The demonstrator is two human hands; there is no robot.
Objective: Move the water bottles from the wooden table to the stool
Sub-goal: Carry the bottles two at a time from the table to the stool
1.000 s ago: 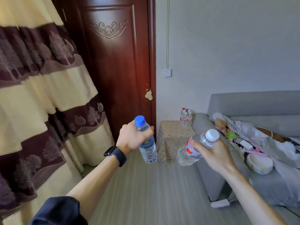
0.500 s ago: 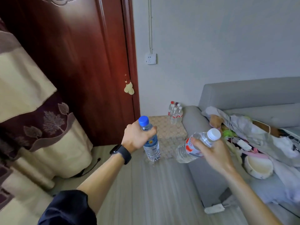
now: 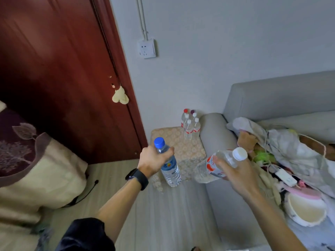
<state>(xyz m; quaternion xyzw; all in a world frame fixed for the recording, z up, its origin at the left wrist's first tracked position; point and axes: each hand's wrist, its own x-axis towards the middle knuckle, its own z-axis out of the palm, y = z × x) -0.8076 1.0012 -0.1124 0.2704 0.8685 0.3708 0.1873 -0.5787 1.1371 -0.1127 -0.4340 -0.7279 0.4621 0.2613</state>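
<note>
Item, left hand [image 3: 154,158]: fingers curled round the shoulder of a blue-capped bottle [image 3: 171,172], just under the cap. The body hangs below the fist, cap up and base tipped a little to the right, a high grip that likely lets the base be set down first. Item, right hand [image 3: 235,171]: wrapped round the upper part of a white-capped bottle [image 3: 208,169] with a red and white label. It is held slanted, cap up and to the right, base down and left toward the stool. The two hands are apart, one bottle each, both carried in the air in front of the stool, neither touching it. Item, stool [image 3: 188,151]: low, under a pale patterned cover, set between a dark red door [image 3: 63,69] and the arm of a grey sofa [image 3: 272,95]. Item, cluster of bottles [image 3: 190,125]: several upright at the stool's far right corner, packed close, presumably to keep room in front for more. Wooden table: not in view. Judgement: carrying stage, set-down next; the soft cover may leave upright bottles unsteady. Also present: black wristband [image 3: 137,177] on the left wrist, wall socket [image 3: 147,48], curtain [image 3: 45,174] at left, clutter on the sofa seat.
</note>
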